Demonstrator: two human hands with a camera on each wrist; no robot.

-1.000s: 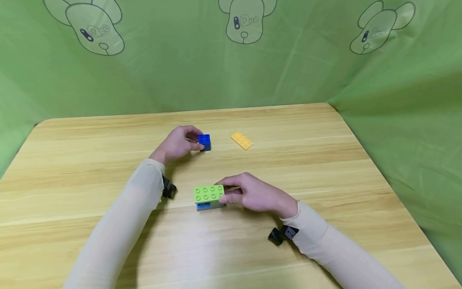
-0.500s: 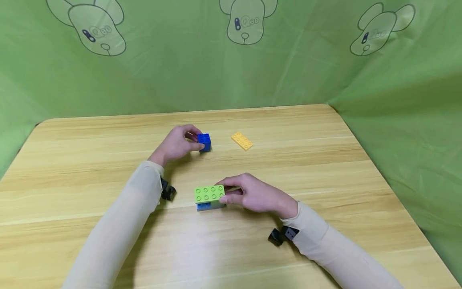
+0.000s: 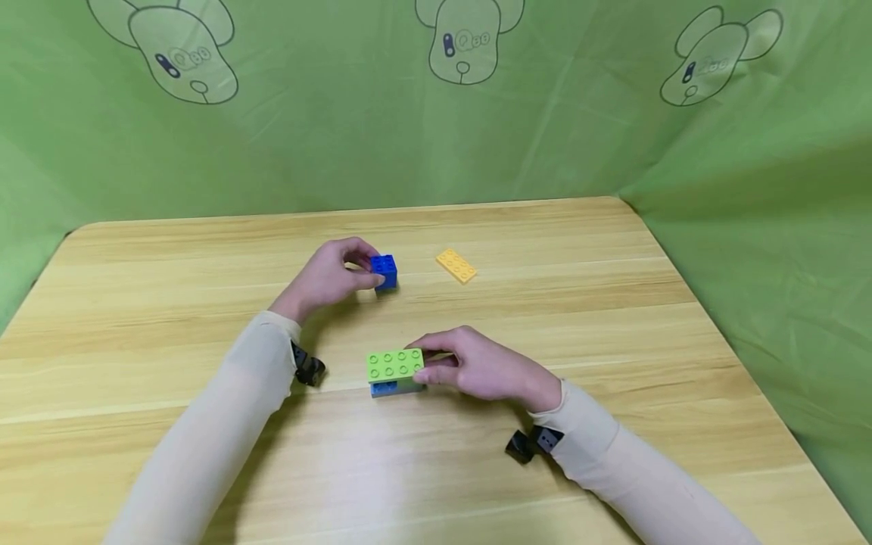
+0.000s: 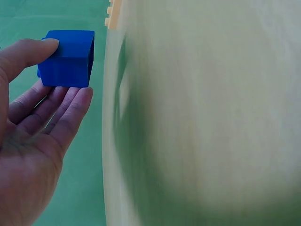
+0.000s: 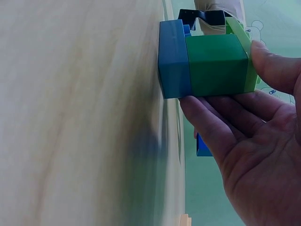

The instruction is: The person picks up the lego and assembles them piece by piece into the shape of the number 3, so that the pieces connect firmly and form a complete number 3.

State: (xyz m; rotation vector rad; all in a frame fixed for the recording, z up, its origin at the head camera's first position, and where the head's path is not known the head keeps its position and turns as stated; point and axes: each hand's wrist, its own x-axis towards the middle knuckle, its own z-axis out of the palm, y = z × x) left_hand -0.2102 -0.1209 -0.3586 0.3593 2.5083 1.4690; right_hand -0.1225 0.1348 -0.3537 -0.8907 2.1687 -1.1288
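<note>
Head view: left hand (image 3: 334, 274) pinches one dark-blue, square, studded plastic block (image 3: 384, 272) between thumb and fingertips, above the wood-grain table (image 3: 579, 318). Right hand (image 3: 480, 365) pinches one plastic stack (image 3: 396, 371): lime-green studded plate (image 5: 245, 52), green block (image 5: 217, 64), blue brick (image 5: 174, 60) lowest. One orange-yellow flat plate (image 3: 456, 266) lies near the dark-blue block.
</note>
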